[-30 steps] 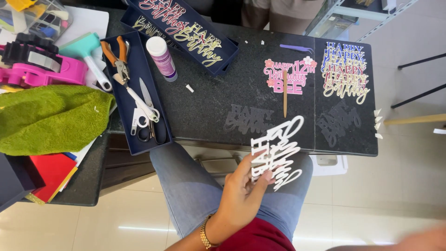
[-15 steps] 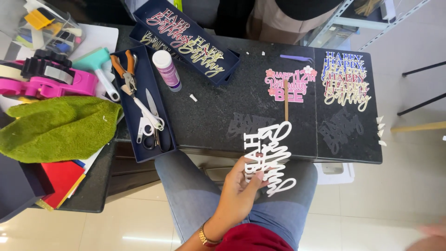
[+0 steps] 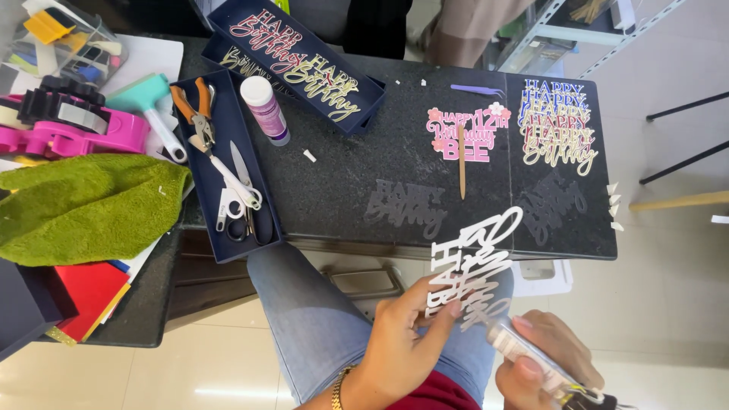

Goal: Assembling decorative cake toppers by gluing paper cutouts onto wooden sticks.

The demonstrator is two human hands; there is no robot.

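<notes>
I had the dark counter (image 3: 342,190) filling the upper half of the frame, the green cloth (image 3: 83,209) bunched at its left edge and the long navy tray (image 3: 199,199) of pliers and scissors beside it. Right of centre lay the pink cake topper (image 3: 465,135) with its stick. Lower down, over the lap in jeans, the white cut-out lettering (image 3: 474,262) was off the counter, tilted up to the right. The left hand (image 3: 402,342) was closed on its lower end, thumb over the front and fingers behind. The right hand (image 3: 543,357), at the lower right, was wrapped round a small glue tube (image 3: 524,353), its tip touching the lettering's lower strokes. By my reckoning, the step went best with a light squeeze, thin dabs on the broad strokes, and the piece pinched steady.
</notes>
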